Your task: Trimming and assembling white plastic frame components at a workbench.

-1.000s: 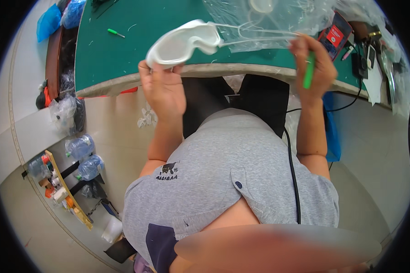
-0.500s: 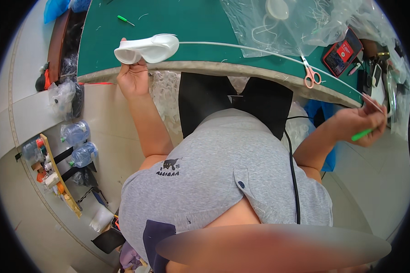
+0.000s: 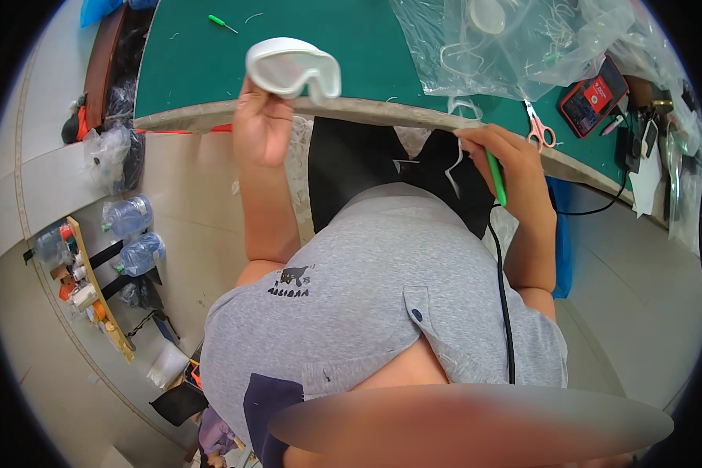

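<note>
While the goggles (image 3: 292,69) are being held up over the tabletop's (image 3: 351,62) near edge by the left grip (image 3: 265,129), clamped on their lower rim, a white cord (image 3: 448,170) is being pinched by the right grip (image 3: 515,156), farther right along that edge. A green handle (image 3: 495,178) is being clasped there too. Scissors (image 3: 537,122), a device (image 3: 593,97) and a clear bag (image 3: 491,58) are being supported on the tabletop's right side.

Open gap over green tabletop (image 3: 378,58) between goggles (image 3: 288,69) and plastic bag (image 3: 522,51); scissors (image 3: 539,129) obstruct beside right hand (image 3: 520,160).
</note>
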Demonstrator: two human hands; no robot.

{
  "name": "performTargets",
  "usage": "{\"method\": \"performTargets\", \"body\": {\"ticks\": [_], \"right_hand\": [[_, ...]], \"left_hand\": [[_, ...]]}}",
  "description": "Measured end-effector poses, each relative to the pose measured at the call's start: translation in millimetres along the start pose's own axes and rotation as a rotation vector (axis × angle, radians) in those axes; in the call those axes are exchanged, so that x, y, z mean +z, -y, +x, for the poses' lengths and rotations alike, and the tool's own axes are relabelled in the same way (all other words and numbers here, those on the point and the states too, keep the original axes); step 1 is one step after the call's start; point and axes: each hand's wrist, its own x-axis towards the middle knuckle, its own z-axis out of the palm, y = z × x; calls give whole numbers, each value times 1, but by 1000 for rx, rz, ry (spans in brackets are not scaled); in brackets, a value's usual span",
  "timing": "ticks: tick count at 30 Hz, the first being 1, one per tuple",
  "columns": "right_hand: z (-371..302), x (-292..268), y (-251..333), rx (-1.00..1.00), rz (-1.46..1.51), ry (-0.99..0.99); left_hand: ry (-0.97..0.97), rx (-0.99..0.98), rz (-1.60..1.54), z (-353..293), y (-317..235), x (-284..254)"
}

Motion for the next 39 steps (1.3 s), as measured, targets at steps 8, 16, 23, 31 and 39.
{"method": "performTargets", "body": {"ticks": [8,16,23,31,39], "right_hand": [[38,25,8,-211,434,-155],[50,40,22,-318,434,-287],[53,39,18,-395,223,-339],[60,19,-21,-533,-60,-726],[40,-34,-27,-264,320,-939]], "left_hand": [[281,-277,-179,-33,43,47],[312,-319,-96,-42,50,65],[298,-244,-71,-41,56,69],[328,-87,-199,-36,46,44],[639,-485,-50,-26,31,23]]}}
